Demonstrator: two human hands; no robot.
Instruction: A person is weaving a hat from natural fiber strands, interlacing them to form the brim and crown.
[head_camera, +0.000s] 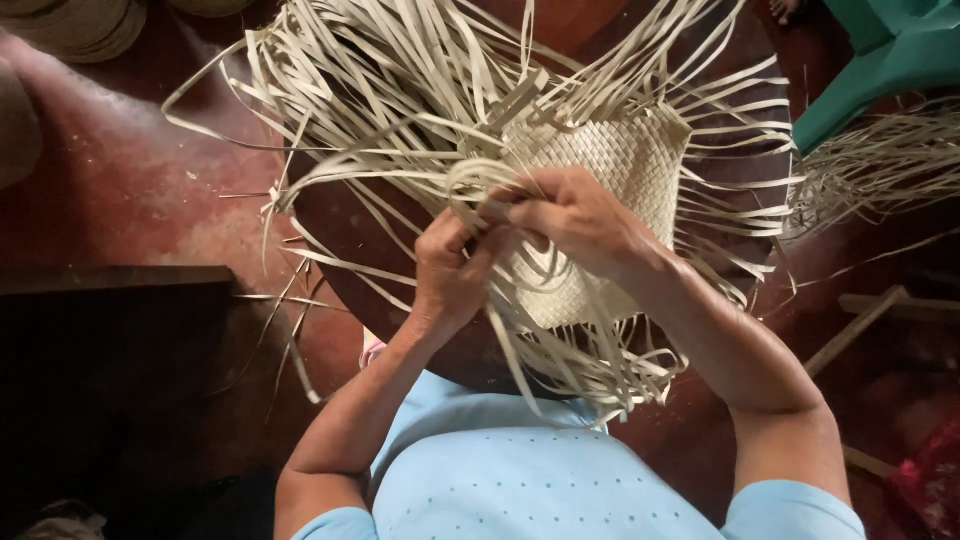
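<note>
Pale blue cloth of my shirt fills the lower edge, closest to view, and both my forearms run up from it to the work. My left hand sits just below and left of centre, its fingers curled tight around a bunch of pale flat strips. My right hand lies just beside it, to the right and slightly higher, touching the left at the knuckles; its fingers are bent and pressed together, pinching strips where they meet the woven edge. I cannot tell exactly which strips each finger holds.

Directly under and beyond my right hand is the woven mat, a pale plaited panel with a tight diagonal weave. Loose strip ends fan out from all its sides: upward and left past my left hand, right of my right hand, and down toward my shirt.

Beneath the mat is a dark round wooden table. Left of my left hand lies red floor. Far right of my right hand stands a green plastic chair, with a heap of thin fibres below it.
</note>
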